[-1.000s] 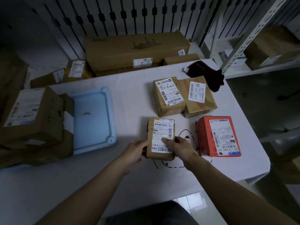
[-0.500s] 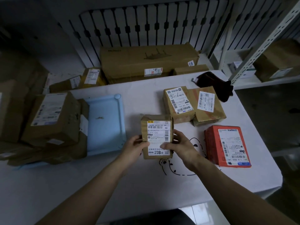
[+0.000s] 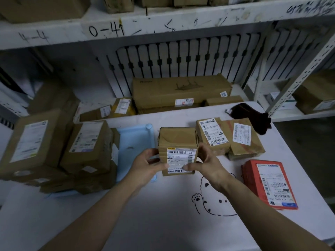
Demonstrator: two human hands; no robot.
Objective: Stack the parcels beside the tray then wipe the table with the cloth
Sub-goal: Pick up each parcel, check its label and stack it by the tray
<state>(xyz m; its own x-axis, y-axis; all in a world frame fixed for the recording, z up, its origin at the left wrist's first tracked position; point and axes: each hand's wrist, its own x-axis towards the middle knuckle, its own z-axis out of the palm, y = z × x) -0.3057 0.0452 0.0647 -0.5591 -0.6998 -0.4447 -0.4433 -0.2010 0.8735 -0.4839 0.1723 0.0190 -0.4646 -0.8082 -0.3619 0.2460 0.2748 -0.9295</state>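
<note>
- Arms out over the white worktop (image 3: 163, 223), we hold a small brown parcel (image 3: 177, 140), its white shipping label tipped toward us and the carton seemingly lifted clear of the surface
- The left grip (image 3: 145, 165) curls round the parcel's left edge and the right grip (image 3: 208, 163) round its right, thumbs pressed on the label; both are closed on this one carton and hold nothing else
- The parcel hangs just right of the light blue tray (image 3: 134, 142), whose left side is crowded by a pile of larger cartons (image 3: 87, 144); whether those stand on the tray or beside it we cannot tell
- Waiting on the worktop are two brown parcels (image 3: 211, 134) touching each other, a red parcel (image 3: 270, 183) near the right edge, and the dark cloth (image 3: 252, 115) at the far corner
- To do this step well, we judge, we should carry the carton level with even pressure from both sides, set it flat and square on the stack with edges aligned, and let go only once it sits steady
- The taped label looks slick, so thumbs may slip; the smaller cartons belong on top of the bigger ones
</note>
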